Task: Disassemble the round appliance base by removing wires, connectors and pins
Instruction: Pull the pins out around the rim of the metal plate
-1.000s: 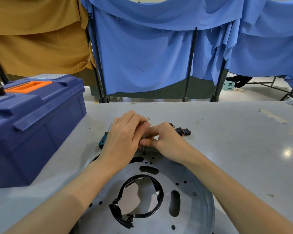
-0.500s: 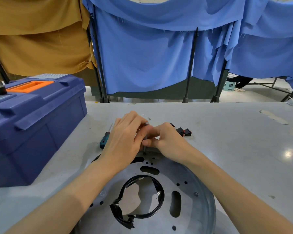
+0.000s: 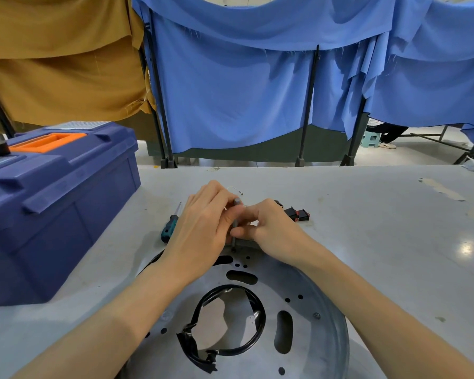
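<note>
Together at the far rim of the round metal base point(image 3: 326, 332), our left hand point(image 3: 203, 231) and right hand point(image 3: 274, 228) pinch the upright grey pin point(image 3: 236, 214); we judge it rigid, slick, best gripped low.

Matt metal base point(image 3: 307, 291), glossy plastic toolbox point(image 3: 66, 203), blue cloth drapes point(image 3: 230, 86).
</note>
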A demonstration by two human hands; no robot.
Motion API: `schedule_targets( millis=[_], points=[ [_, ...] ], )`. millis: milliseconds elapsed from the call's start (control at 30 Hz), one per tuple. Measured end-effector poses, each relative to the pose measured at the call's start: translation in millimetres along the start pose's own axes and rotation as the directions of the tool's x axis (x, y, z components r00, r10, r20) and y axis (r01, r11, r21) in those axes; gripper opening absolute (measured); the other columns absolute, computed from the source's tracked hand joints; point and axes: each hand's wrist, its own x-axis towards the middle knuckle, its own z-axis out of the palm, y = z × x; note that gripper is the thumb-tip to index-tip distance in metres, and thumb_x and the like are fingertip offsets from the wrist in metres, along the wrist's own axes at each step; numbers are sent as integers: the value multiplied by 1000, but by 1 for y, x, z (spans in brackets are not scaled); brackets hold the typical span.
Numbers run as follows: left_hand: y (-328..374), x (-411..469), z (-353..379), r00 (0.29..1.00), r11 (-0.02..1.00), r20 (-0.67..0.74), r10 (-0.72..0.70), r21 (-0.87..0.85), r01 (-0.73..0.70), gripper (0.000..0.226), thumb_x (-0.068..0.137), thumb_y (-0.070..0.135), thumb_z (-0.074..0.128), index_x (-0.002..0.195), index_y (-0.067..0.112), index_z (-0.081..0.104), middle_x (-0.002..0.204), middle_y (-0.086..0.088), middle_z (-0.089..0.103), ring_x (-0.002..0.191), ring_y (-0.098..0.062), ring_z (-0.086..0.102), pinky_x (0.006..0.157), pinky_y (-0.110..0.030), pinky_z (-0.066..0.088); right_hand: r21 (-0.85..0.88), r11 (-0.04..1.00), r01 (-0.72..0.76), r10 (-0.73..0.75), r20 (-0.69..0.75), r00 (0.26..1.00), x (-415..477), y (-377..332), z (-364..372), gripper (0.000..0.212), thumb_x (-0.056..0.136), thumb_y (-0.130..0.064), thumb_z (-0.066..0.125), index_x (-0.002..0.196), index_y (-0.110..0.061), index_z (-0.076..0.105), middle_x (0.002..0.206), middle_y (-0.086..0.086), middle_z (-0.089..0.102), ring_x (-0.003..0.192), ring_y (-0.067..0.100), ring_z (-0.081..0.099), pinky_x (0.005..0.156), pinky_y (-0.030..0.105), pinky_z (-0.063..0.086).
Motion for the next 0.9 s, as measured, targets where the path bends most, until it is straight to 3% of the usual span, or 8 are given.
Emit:
schedule_targets(
  millis=[100, 200, 300, 400, 500, 567, 700, 900],
  points=[
    [2, 0, -1, 999, 1000, -23, -29, -13, 28, 12, 92, 18, 59, 84, 9, 57, 85, 3, 48, 74, -14, 47, 70, -32, 44, 13, 998, 57, -57, -20, 998, -2, -1, 1, 1, 84, -14, 74, 83, -15, 73, 77, 12, 70, 78, 26, 63, 76, 31, 52],
    [5, 1, -3, 997, 999, -59, -52, 2, 52, 21, 90, 20, 62, 75, 9, 53, 78, 0, 47, 69, -17, 45, 66, -30, 40, 21, 998, 64, -63, -44, 997, -2, 0, 2, 8, 81, -19, 77, 86, -14, 74, 77, 10, 71, 77, 28, 64, 77, 35, 52],
    [7, 1, -5, 996, 998, -71, -62, -2, 63, 24, 88, 24, 63, 73, 8, 53, 76, -2, 48, 68, -18, 45, 65, -30, 40, -2, 999, 51, -51, -41, 998, -1, 1, 1, 7, 83, -18, 76, 87, -13, 75, 77, 4, 74, 79, 24, 66, 77, 31, 53],
    [8, 1, -5, 998, 999, -39, -42, -27, 41, 24, 90, 29, 54, 95, 8, 63, 87, 2, 49, 77, -14, 48, 73, -30, 44, 3, 1000, 15, -15, -15, 1000, 0, 1, 0, 7, 86, -8, 71, 81, -11, 75, 76, -4, 74, 76, 6, 68, 71, 13, 51],
    [7, 1, -4, 1000, 1000, -21, -11, -28, 11, 21, 92, 23, 52, 93, 6, 64, 89, 0, 50, 80, -17, 51, 74, -36, 47, -7, 1000, 15, -15, -7, 1000, 1, 3, 0, 7, 86, -4, 67, 85, 0, 74, 82, 11, 74, 84, 18, 68, 83, 29, 55],
    [6, 1, -3, 999, 1000, -47, -15, -23, 14, 16, 92, 20, 57, 84, 6, 60, 86, 0, 49, 76, -17, 49, 70, -34, 46, -10, 999, 43, -43, -19, 999, 0, 2, 1, 4, 85, -10, 71, 84, -10, 74, 83, 13, 73, 84, 27, 66, 85, 40, 53],
    [7, 1, -5, 994, 999, -96, -51, -16, 50, 26, 88, 21, 65, 73, 15, 45, 76, 0, 45, 68, -17, 43, 63, -24, 36, -10, 999, 45, -46, -35, 998, -1, 2, 2, 12, 83, -21, 76, 90, -12, 75, 82, 11, 73, 82, 29, 66, 83, 42, 53],
    [7, 0, -3, 998, 1000, -66, -24, -17, 23, 20, 91, 27, 53, 92, 9, 60, 84, 5, 50, 74, -12, 48, 71, -28, 43, -14, 1000, -7, 7, -15, 1000, 1, 3, 1, 10, 88, -3, 66, 89, 2, 74, 87, 14, 74, 90, 28, 67, 86, 32, 52]
  ],
)
